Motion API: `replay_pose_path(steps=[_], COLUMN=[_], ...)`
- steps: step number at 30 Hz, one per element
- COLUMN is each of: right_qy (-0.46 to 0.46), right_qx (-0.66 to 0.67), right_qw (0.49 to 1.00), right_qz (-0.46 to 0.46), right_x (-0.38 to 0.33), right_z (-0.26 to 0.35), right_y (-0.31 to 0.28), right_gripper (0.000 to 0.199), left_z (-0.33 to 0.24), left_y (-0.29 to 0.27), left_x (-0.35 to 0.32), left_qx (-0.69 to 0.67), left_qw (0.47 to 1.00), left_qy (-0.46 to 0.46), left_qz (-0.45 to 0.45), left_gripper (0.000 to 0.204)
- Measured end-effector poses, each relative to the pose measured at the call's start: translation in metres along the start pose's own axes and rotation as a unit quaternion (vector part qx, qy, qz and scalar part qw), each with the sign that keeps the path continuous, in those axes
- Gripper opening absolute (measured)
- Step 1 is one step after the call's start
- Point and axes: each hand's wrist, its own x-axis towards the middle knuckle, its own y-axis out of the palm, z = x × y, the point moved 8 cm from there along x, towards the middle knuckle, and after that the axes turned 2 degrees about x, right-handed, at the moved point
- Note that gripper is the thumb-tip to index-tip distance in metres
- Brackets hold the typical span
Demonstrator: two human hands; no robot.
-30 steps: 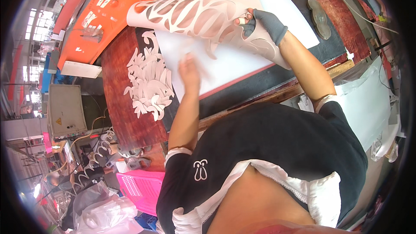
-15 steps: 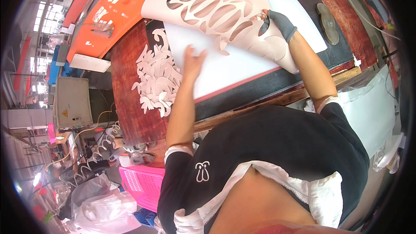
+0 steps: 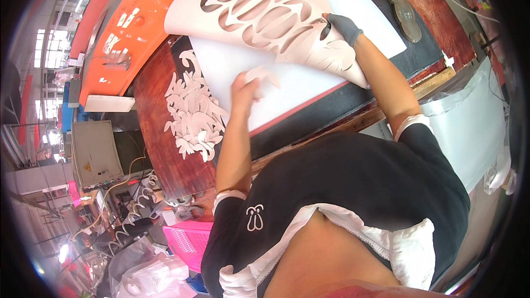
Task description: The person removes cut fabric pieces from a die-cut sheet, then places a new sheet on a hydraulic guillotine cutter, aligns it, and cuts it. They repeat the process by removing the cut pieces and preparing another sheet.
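Observation:
A pale pink sheet with rows of curved cut-out holes lies partly lifted and curled over a white board. My right hand, in a grey glove with some fingertips bare, grips the sheet's right end and holds it up. Over the board, my bare left hand is closed on a curved pink cut piece, blurred by motion; whether it is one piece or more I cannot tell. Left of that hand, a pile of similar curved pieces rests on the reddish-brown table.
An orange machine beam spans the far side. On the dark mat at right lies a shoe-sole-shaped metal cutting die. A wooden edge borders the table near me. A pink plastic basket stands lower left, near a grey box.
My left hand has closed on a curved piece that hung at the sheet's lower edge and pulled it away. My right hand still holds the sheet. The whole view has shifted slightly.

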Motion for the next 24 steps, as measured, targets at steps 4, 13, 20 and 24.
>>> replay_pose_path(steps=[4,13,20,24], right_qy=[0.026,-0.019,-0.088,-0.113], right_qx=[-0.011,-0.116,-0.206,-0.205], right_qw=[0.999,0.993,0.974,0.972], right_qz=[0.014,0.022,0.011,-0.005], right_x=[-0.006,-0.007,-0.008,-0.003], right_z=[0.0,-0.002,0.001,0.0], right_y=[0.007,0.022,0.022,0.018], right_gripper=[0.032,0.03,0.032,0.03], left_z=[0.017,-0.037,-0.082,-0.073], left_y=[-0.108,-0.059,0.139,0.152], left_x=[-0.031,-0.042,-0.012,0.01], left_qx=[0.096,0.443,0.458,0.432], left_qw=[0.985,0.862,0.816,0.857], left_qy=[-0.038,0.217,0.351,0.257], left_qz=[-0.138,-0.119,0.032,0.111], left_gripper=[0.025,0.058,0.073,0.064])
